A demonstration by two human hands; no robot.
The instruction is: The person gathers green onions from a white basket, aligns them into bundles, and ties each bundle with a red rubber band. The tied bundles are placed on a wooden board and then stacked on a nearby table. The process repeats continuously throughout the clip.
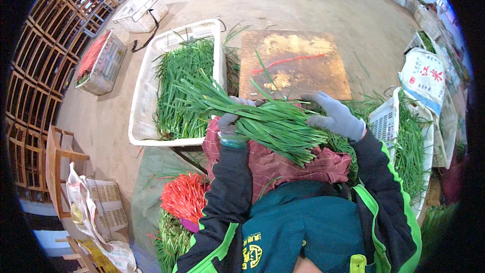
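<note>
A loose bunch of long green leaves, apparently garlic chives (276, 125), lies across my lap over a maroon checked cloth (265, 167). My gloved left hand (233, 119) is closed around its middle. At the right end of the bunch, my gloved right hand (335, 117) has its fingers spread and grips nothing; whether its fingertips touch the leaves I cannot tell. Beyond the bunch stands a worn wooden board (303, 64) with a red tie strip (288, 62) lying across it. Left of the board, a white plastic crate (138, 121) holds many more green leaves (185, 91).
Another crate of leaves (411, 144) stands at my right, beside a white printed sack (422, 76). A bundle of red strips (185, 195) lies by my left elbow. Farther left are a covered crate (108, 68), a wooden stool (60, 155) and wooden racks (38, 68).
</note>
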